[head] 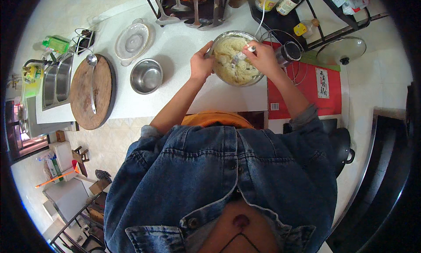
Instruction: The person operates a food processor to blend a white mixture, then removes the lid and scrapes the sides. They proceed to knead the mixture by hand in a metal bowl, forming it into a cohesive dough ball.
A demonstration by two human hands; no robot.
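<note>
A wide metal mixing bowl (237, 84) rests on the white counter in front of me. Pale yellow, crumbly dough or batter (227, 67) fills much of it. My left hand (202, 62) grips the bowl's left rim, thumb on the near side. Over the right part of the bowl, my right hand (261, 55) is closed around the white handle of a utensil (240, 55). The utensil's lower end is down in the mixture, so its shape cannot be told. To the left stands a smaller steel pot (146, 76) with nothing visible inside.
Farther left are a clear lid (132, 42) and a round wooden chopping board (84, 98) bearing a long-handled ladle (92, 85). Hanging ladles (195, 9) line the back. A dark-lidded jar (289, 52), loose cord and a red box (306, 98) sit close on the right.
</note>
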